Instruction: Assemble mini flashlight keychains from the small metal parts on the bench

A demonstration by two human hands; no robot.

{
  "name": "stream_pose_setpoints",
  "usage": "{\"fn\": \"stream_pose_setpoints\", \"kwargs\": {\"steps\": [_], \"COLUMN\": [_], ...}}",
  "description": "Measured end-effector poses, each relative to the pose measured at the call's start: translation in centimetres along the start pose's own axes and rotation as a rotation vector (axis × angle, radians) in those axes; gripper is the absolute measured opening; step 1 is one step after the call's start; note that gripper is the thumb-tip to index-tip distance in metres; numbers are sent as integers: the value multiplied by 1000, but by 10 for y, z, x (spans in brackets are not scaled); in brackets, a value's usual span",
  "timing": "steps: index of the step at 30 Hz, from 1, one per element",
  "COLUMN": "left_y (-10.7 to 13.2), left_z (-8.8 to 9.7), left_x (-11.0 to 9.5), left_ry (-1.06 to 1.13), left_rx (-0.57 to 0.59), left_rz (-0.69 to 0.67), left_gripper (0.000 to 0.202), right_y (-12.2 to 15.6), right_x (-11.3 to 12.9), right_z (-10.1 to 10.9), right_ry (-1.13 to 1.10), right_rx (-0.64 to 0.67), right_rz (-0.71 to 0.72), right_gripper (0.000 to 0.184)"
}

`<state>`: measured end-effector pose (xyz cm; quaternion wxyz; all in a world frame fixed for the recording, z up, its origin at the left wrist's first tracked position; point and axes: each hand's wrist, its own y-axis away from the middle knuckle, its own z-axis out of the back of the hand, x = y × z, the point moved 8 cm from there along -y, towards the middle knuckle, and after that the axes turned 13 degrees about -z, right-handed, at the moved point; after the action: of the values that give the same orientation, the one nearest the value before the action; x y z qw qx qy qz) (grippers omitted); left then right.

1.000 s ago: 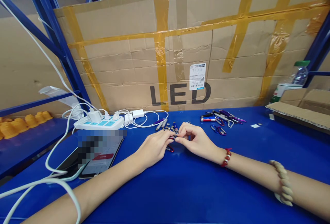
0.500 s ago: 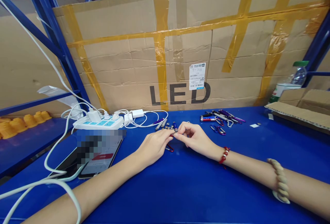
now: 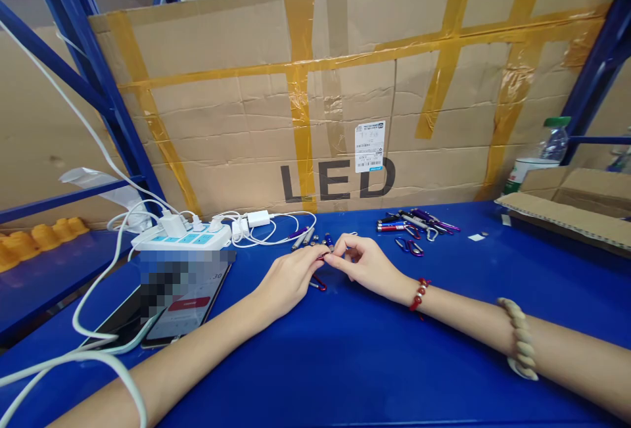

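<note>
My left hand (image 3: 288, 278) and my right hand (image 3: 365, 263) meet fingertip to fingertip over the blue table (image 3: 345, 356). Both pinch a small red keychain torch (image 3: 323, 258) between them. Its red carabiner clip (image 3: 319, 283) hangs down beside my left thumb. Just behind my fingers lie several small loose torch parts (image 3: 315, 239). Further right rests a pile of finished keychain torches (image 3: 417, 223) in red, blue and purple. My right wrist wears a red bead bracelet, my right forearm a pale bead one.
A white power strip (image 3: 180, 237) with chargers and white cables sits at the left, with two phones (image 3: 162, 306) in front of it. A taped cardboard wall marked LED (image 3: 340, 86) closes the back. A cardboard box (image 3: 572, 208) and a water bottle (image 3: 539, 158) stand at right.
The view has shifted slightly, so everything sits a little further left and lower. My hands stay together on the small torch, with only small finger movements.
</note>
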<state>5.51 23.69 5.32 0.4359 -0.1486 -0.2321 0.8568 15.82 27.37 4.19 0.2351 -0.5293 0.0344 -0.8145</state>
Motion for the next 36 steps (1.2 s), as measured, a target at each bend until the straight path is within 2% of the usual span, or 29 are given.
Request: {"fn": "stream_pose_setpoints", "kwargs": {"steps": [9, 12, 15, 19, 22, 27, 36], "left_y": [0, 0, 1, 1, 2, 3, 7], "left_z": [-2, -2, -2, -2, -4, -9, -14], "left_x": [4, 6, 7, 5, 4, 1, 1], "left_ry": [20, 31, 39, 55, 83, 154, 241], "left_rx": [49, 59, 59, 51, 71, 149, 232], "left_rz": [80, 121, 134, 118, 119, 94, 127], "left_gripper": [29, 30, 29, 29, 29, 26, 24], "right_y": [1, 1, 2, 4, 4, 5, 9], "right_x": [1, 1, 5, 12, 13, 14, 18], "right_z": [3, 6, 9, 11, 10, 7, 6], "right_ry": [126, 106, 38, 4, -35, -90, -23], "right_rx": [-64, -83, -90, -107, -73, -10, 24], "right_rz": [-14, -20, 37, 136, 142, 166, 253], "right_gripper": [28, 27, 31, 20, 15, 17, 21]}}
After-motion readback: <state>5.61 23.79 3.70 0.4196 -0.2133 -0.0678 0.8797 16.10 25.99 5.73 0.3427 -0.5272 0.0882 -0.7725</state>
